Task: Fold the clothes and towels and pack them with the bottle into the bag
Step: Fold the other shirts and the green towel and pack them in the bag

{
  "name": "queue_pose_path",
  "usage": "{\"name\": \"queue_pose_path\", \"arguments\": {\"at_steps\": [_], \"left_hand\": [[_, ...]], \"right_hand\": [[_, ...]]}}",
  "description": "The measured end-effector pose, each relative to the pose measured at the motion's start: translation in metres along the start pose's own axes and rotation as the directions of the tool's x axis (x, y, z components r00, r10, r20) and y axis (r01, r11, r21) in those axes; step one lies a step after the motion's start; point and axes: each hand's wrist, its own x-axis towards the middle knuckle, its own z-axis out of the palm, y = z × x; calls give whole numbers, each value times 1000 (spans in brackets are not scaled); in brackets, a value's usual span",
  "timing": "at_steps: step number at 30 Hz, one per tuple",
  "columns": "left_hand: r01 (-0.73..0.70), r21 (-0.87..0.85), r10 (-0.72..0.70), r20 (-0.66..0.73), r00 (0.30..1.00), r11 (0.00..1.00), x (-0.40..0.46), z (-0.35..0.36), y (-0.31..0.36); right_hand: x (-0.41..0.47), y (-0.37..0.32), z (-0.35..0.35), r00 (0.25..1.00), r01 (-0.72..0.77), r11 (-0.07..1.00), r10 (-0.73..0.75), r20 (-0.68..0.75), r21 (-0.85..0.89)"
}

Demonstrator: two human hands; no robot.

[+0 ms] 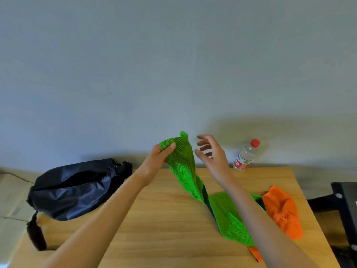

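A green mesh cloth (pixel 185 171) hangs lifted above the wooden table (pixel 154 219), its lower part trailing on the tabletop toward the right. My left hand (pixel 160 157) pinches its upper corner between thumb and fingers. Just right of that corner, my right hand (pixel 210 153) hovers with fingers spread and holds nothing. An orange mesh cloth (pixel 282 209) lies crumpled at the table's right side, partly under the green one. A clear plastic bottle (pixel 245 155) with a red cap stands at the far edge. A black bag (pixel 77 188) lies open at the table's left end.
A plain grey wall rises behind the table. A black stand or chair part (pixel 343 206) sits off the table's right edge. The bag's strap (pixel 36 235) hangs over the left front of the table.
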Motion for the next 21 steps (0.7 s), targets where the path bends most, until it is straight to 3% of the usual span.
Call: {"name": "queue_pose_path", "arguments": {"at_steps": [5,11,18,21], "left_hand": [[-142,143,121,146,982,979,0,-23,47],[-302,177,272,174,946,937,1,-41,93],[-353,209,339,104,935,912,3,-65,118],[-370,221,363,74,929,902,3,-74,124]], "right_hand": [[32,-33,-1,973,17,1000,-17,232,2],[54,-70,3,867,-58,998,45,497,11],[53,-90,-6,865,-149,967,27,500,205],[54,-94,-19,873,-122,985,46,486,126]]}}
